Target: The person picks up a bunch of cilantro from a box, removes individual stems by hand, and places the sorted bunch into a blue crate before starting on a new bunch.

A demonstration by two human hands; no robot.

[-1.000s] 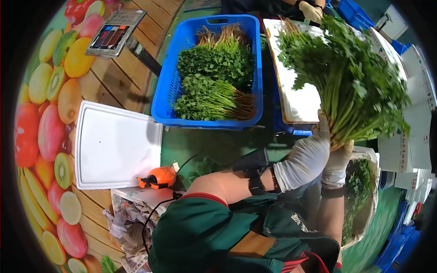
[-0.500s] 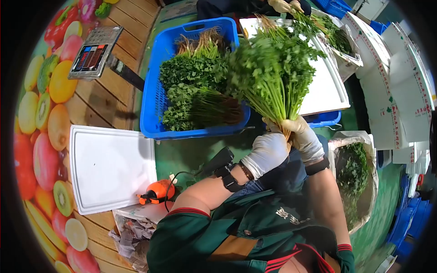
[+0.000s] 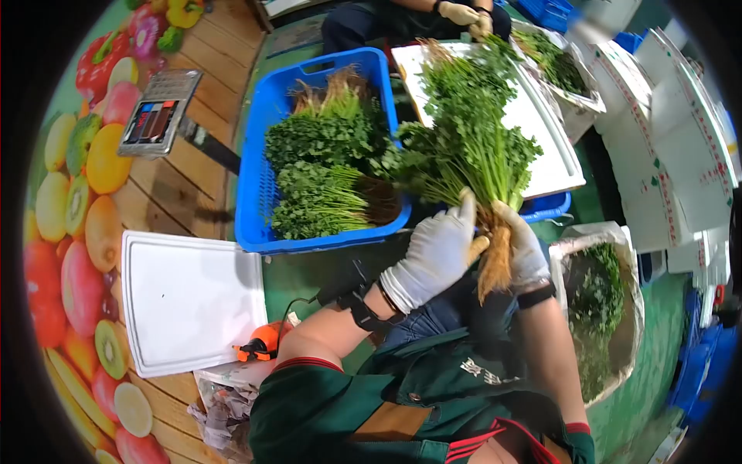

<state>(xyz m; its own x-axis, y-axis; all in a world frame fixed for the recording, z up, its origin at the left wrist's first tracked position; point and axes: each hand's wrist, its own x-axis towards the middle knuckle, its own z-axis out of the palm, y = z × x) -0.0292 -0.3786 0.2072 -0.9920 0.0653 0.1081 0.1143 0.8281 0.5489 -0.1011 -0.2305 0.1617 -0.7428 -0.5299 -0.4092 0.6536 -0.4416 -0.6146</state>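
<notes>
My right hand (image 3: 523, 251), in a whitish glove, is closed around the lower stems of a bunch of leafy greens (image 3: 483, 151). The leaves point up and away, while brown roots (image 3: 496, 263) hang below the grip. My left hand (image 3: 440, 246), also gloved, is beside the bunch at its left, with index finger and thumb apart near the stem bases. Left of the bunch, a blue basket (image 3: 246, 185) holds more bunches of greens (image 3: 321, 197). Behind the held bunch lies a white board (image 3: 553, 155), partly covered by leaves.
At the left are a scale (image 3: 158, 112), a white lid (image 3: 193, 301) and an orange bottle (image 3: 264, 340). A lined box of greens (image 3: 632, 309) stands right. White foam boxes (image 3: 657, 147) are stacked farther right. A co-worker's gloved hands (image 3: 468, 17) show at the top.
My left hand has loosened from the stems and shifted left, its fingers spreading. More of the roots now shows. The co-worker's hands no longer touch greens.
</notes>
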